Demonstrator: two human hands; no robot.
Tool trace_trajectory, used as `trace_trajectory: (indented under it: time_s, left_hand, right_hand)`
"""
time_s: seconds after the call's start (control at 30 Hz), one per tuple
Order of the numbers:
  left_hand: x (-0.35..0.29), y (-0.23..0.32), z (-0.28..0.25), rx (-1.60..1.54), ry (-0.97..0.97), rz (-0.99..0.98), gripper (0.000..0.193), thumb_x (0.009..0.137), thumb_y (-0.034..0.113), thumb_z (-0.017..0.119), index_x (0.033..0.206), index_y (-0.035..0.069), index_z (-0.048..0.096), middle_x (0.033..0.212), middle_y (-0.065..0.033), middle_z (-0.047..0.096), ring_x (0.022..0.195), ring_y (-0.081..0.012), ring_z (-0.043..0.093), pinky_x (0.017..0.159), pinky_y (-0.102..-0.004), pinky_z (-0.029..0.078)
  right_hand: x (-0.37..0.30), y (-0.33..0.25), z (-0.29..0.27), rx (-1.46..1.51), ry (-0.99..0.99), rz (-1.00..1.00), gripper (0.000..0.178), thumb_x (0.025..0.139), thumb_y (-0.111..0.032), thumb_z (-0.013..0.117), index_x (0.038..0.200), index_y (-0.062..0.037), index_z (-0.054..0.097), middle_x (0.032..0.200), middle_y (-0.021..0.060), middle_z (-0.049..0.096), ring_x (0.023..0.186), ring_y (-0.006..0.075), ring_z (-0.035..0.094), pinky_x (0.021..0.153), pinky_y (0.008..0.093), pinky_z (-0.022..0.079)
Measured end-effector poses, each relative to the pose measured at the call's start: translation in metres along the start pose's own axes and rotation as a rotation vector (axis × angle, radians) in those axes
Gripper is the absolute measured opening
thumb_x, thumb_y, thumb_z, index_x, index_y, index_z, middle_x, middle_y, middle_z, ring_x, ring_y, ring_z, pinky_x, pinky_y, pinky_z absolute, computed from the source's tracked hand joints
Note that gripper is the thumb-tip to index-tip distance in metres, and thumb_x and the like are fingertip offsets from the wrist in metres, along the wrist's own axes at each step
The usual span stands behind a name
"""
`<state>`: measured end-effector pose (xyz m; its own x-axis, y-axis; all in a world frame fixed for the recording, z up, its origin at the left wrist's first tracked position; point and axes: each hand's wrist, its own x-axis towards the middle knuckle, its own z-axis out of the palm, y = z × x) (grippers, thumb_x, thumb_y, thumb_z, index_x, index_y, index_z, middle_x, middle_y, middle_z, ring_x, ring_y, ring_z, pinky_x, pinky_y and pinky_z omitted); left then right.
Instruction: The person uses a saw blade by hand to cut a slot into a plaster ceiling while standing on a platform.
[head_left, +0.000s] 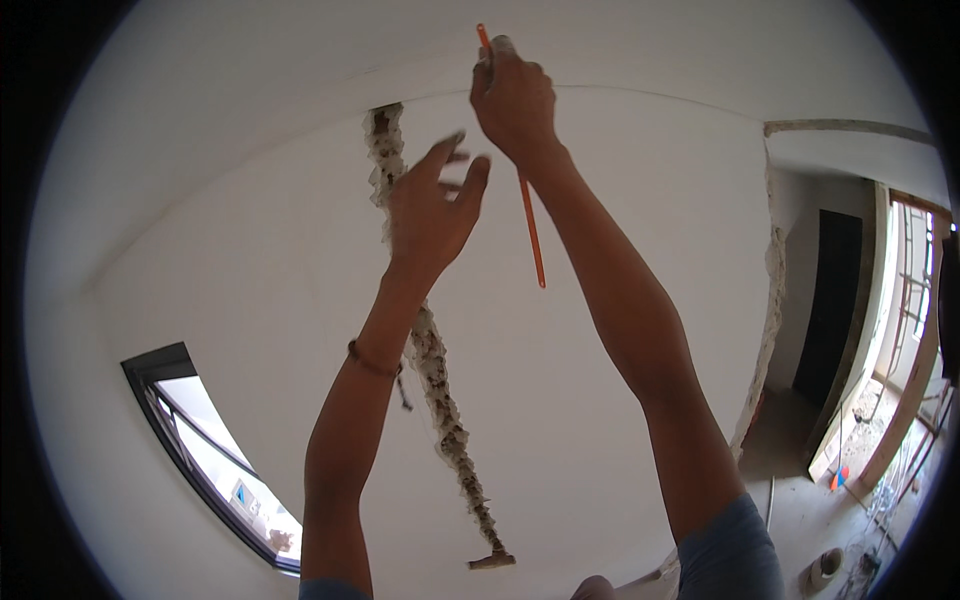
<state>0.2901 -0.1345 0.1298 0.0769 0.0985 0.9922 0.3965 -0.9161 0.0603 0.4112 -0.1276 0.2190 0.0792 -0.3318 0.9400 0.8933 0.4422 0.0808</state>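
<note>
My right hand (518, 100) is raised high by the top of the white wall, its fingers closed round a narrow orange strip (533, 235). The strip has rounded ends with what looks like a small hole in each, like a hacksaw blade. One end pokes out above the fist; the longer part hangs below the wrist, slanting down. Lower and to the left, my left hand (428, 212) is open and holds nothing, fingers and thumb apart. It is in front of a rough channel (445, 400) cut into the wall, hiding part of it.
The channel runs from the ceiling line down to a small cut-out (491, 562). A dark-framed window (190, 440) stands at the lower left. To the right are a broken wall edge (775, 270), a dark door panel (832, 290) and a roll (826, 568) on the floor.
</note>
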Motion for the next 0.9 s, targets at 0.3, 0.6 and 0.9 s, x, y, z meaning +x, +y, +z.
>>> trace_trajectory:
  time_s: [0.3, 0.6, 0.9]
  left_hand:
    - [-0.126, -0.040, -0.096, 0.072, -0.410, -0.293, 0.037, 0.092, 0.032, 0.058, 0.106, -0.002, 0.063, 0.087, -0.0096, 0.068, 0.068, -0.0137, 0.064, 0.061, -0.0265, 0.051]
    - [-0.345, -0.126, -0.141, -0.044, -0.665, -0.887, 0.028, 0.093, 0.027, 0.055, 0.106, 0.004, 0.063, 0.089, -0.0044, 0.068, 0.070, -0.0149, 0.067, 0.055, -0.0242, 0.051]
    - [-0.461, -0.107, -0.126, -0.159, -0.751, -1.220, 0.033, 0.091, 0.034, 0.058, 0.101, 0.003, 0.066, 0.087, -0.0054, 0.070, 0.070, -0.0152, 0.069, 0.057, -0.0257, 0.054]
  right_hand:
    - [0.001, -0.005, 0.019, -0.051, -0.119, 0.048, 0.016, 0.089, -0.015, 0.049, 0.089, 0.0005, 0.050, 0.063, 0.0207, 0.061, 0.058, 0.0391, 0.062, 0.053, 0.0475, 0.050]
    - [0.001, -0.015, 0.020, -0.054, -0.062, 0.037, 0.019, 0.089, -0.017, 0.049, 0.092, 0.0013, 0.052, 0.065, 0.0220, 0.061, 0.062, 0.0386, 0.063, 0.056, 0.0464, 0.051]
    - [0.006, -0.015, 0.024, -0.089, -0.040, 0.033, 0.019, 0.087, -0.016, 0.051, 0.087, 0.0029, 0.054, 0.063, 0.0187, 0.060, 0.057, 0.0327, 0.063, 0.050, 0.0405, 0.051]
